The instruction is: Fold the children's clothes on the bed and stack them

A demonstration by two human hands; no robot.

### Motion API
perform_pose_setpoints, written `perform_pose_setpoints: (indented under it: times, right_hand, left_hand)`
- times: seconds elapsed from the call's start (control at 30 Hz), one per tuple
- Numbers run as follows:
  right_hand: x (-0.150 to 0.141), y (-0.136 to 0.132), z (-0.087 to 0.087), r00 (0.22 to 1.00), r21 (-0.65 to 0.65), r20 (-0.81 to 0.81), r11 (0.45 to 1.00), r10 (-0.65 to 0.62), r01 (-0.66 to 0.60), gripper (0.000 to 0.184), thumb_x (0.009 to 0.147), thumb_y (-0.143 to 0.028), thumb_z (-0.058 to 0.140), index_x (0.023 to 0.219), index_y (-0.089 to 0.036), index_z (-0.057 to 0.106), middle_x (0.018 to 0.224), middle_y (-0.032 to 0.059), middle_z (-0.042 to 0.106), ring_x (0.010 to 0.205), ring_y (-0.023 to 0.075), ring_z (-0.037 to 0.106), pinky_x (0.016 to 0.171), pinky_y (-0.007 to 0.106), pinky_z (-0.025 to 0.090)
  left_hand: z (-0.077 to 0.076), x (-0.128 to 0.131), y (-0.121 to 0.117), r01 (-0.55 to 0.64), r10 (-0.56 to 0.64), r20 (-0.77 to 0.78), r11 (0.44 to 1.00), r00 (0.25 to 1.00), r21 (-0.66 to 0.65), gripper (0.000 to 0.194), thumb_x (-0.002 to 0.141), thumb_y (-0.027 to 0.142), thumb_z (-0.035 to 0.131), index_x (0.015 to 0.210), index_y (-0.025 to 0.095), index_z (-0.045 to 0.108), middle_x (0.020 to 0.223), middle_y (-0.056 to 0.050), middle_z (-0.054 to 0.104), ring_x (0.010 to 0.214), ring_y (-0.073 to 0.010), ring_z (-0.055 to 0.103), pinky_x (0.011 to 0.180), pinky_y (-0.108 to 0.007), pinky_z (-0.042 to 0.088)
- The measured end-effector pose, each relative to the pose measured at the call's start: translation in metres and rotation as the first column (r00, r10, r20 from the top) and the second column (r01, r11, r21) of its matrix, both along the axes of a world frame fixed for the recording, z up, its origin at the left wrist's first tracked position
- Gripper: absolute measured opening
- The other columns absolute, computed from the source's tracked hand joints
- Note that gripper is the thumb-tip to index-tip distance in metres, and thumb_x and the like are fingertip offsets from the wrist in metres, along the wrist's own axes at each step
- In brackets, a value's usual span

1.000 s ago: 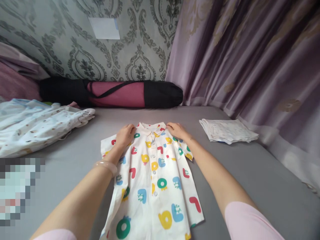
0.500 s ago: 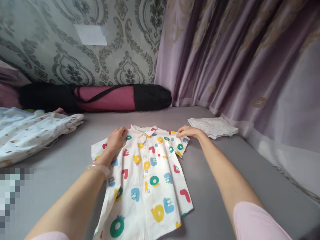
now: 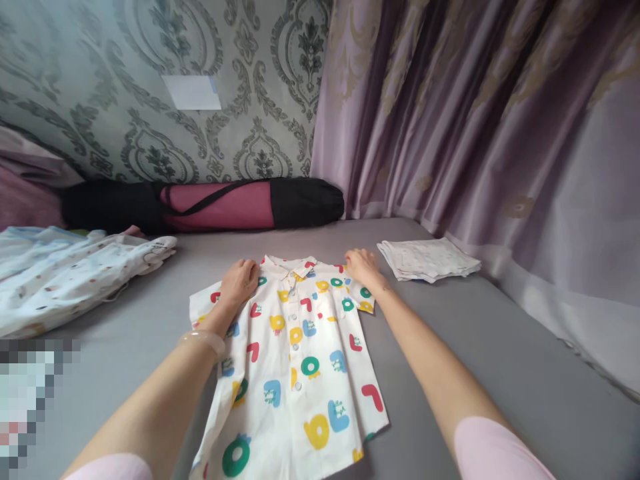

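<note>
Although the shirt [image 3: 323, 393] lies mostly in view, front up on the grey surface [image 3: 500, 360] with its collar at the far end, the left part of its hem runs off the bottom edge. The left hand [image 3: 241, 280] and forearm cover part of the left shoulder and sleeve; the right hand [image 3: 363, 267] hides the top of the right sleeve. Fingers of both hands: bent, in contact with the fabric at the shoulders; cannot tell whether they pinch it or merely rest (tips obscured on both sides). At lower left, a pixelated patch [image 3: 25, 400] is unidentifiable. The garment pile [image 3: 75, 280] is cut off by the left edge.

Shirt appearance: white, short-sleeved, small collar, front closed along a buttoned strip. Print of red, yellow, blue and green letter-like shapes; small green script on the blue ones, too fine to read reliably. Soft creases run lengthwise, especially down the left side.
</note>
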State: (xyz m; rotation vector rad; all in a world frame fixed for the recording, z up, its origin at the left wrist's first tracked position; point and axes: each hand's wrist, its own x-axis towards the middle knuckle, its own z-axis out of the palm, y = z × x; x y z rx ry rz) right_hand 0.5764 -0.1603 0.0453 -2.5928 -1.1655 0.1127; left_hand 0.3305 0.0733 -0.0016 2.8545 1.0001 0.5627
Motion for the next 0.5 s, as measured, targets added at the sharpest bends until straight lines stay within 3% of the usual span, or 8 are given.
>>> perform_pose_setpoints:
  times: [0.1,0.23,0.33,0.5]
  right_hand:
    - [-0.013,0.041,0.000,0.992,0.002,-0.076,0.995,0.101,-0.102,0.029,0.095,-0.023,0.044,0.106,-0.022,0.071,0.112,0.0072,0.072,0.106,0.0199,0.064,0.088,0.026,0.043]
    - [-0.023,0.082,-0.006,0.982,-0.021,-0.146,0.992,0.117,-0.122,0.025,0.095,-0.026,0.047,0.106,-0.021,0.070,0.110,0.0078,0.073,0.101,0.0200,0.066,0.082,0.025,0.045]
    - [-0.028,0.093,-0.010,0.983,-0.036,-0.162,0.995,0.086,-0.093,0.022,0.092,-0.025,0.055,0.108,-0.019,0.068,0.116,0.0109,0.070,0.109,0.0229,0.065,0.084,0.027,0.046]
    - [-0.046,0.087,-0.016,0.992,-0.013,-0.129,1.000,0.013,-0.015,0.025,0.093,-0.022,0.053,0.114,-0.017,0.065,0.122,0.0137,0.066,0.116,0.0241,0.060,0.090,0.029,0.044]
  left_hand:
    - [-0.001,0.002,0.004,0.025,-0.025,0.011,1.000,1.000,-0.005,0.034,0.098,0.033,0.034,0.099,0.017,0.064,0.092,-0.011,0.064,0.090,-0.0232,0.062,0.081,-0.030,0.044]
    - [-0.006,0.003,0.011,0.055,-0.049,0.058,0.994,0.997,-0.097,0.036,0.097,0.034,0.036,0.105,0.018,0.067,0.093,-0.010,0.063,0.091,-0.0228,0.062,0.085,-0.031,0.045]
    - [-0.011,0.002,0.017,0.068,-0.054,0.089,0.984,0.995,-0.166,0.039,0.095,0.037,0.038,0.112,0.020,0.068,0.094,-0.009,0.063,0.092,-0.0229,0.062,0.086,-0.031,0.045]
    - [-0.012,0.003,0.025,0.081,-0.047,0.125,0.956,0.991,-0.281,0.044,0.090,0.045,0.042,0.114,0.021,0.070,0.093,-0.008,0.065,0.092,-0.0239,0.062,0.087,-0.032,0.045]
